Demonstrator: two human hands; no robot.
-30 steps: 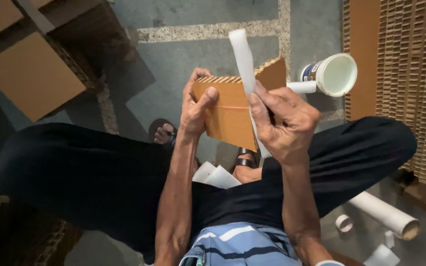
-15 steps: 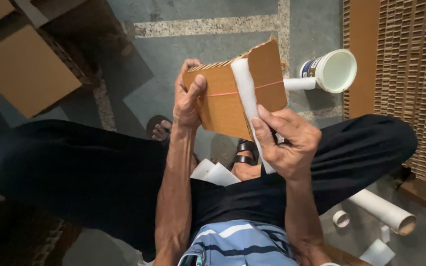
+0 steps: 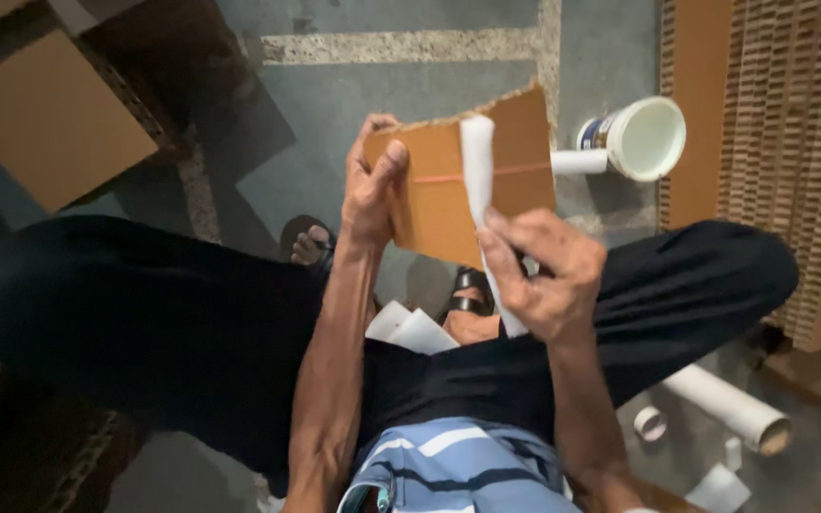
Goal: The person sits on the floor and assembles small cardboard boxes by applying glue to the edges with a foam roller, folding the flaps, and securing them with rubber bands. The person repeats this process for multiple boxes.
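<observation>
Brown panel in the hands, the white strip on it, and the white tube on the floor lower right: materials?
Brown panel: corrugated cardboard, matte; fluted top edge shows. White strip: looks like paper or tape, matte, creased; unclear which. White tube: likely a cardboard core, white wrap with a brown end wall. The left hand grips the panel; the right hand holds the strip.

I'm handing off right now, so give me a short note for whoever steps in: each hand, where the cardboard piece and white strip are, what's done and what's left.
Left hand: grips the left edge of the brown cardboard piece, held up over the lap.
Right hand: pinches the lower part of the white strip, which lies upright against the cardboard's face.
Nearby: white tub on the floor to the right, white tubes lower right, white sheets between the legs.
Done: strip laid on the cardboard, across its thin orange line.
Left: whether it is fixed down cannot be told.
</observation>
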